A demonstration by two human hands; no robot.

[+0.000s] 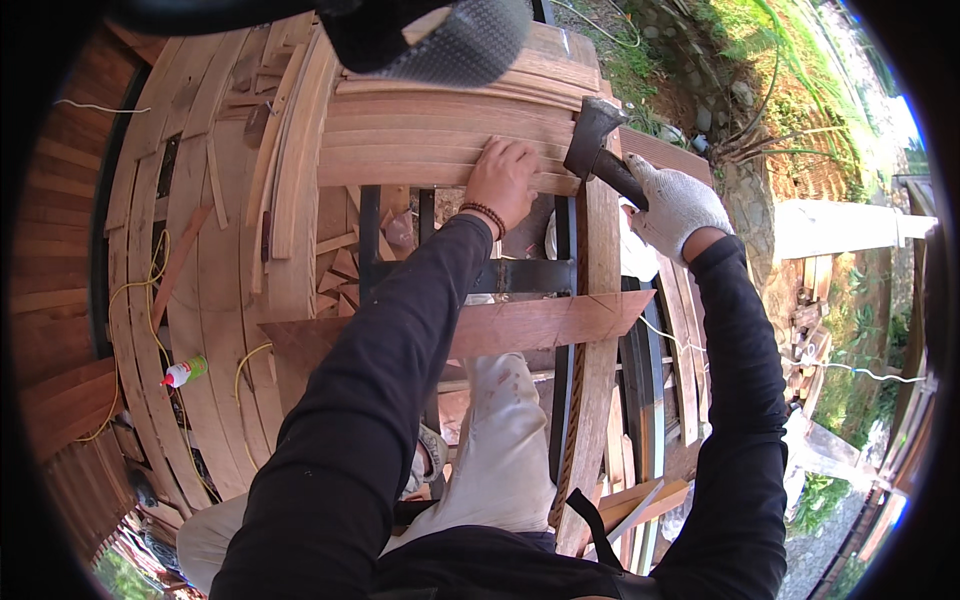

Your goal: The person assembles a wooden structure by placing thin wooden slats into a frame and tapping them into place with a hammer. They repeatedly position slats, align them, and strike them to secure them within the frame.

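My right hand (685, 208), in a white knit glove, is wrapped round the dark handle of an axe (597, 140). The axe head rests at or just above the right ends of a row of wooden planks (400, 150); contact cannot be told. My left hand (503, 182), bare with a beaded bracelet at the wrist, is on the nearest wooden plank (390, 174), its fingers bent over the board. Below my forearms, a reddish board with slanted ends (540, 322) lies across the dark metal frame (520, 275).
A wooden deck (195, 300) extends left, holding loose strips, a yellow cord (118, 340) and a green-white bottle with a red cap (184, 371). Wood offcuts (342, 270) lie below the open frame. My leg (500, 440) stands within it. Plants and ground drop away at right.
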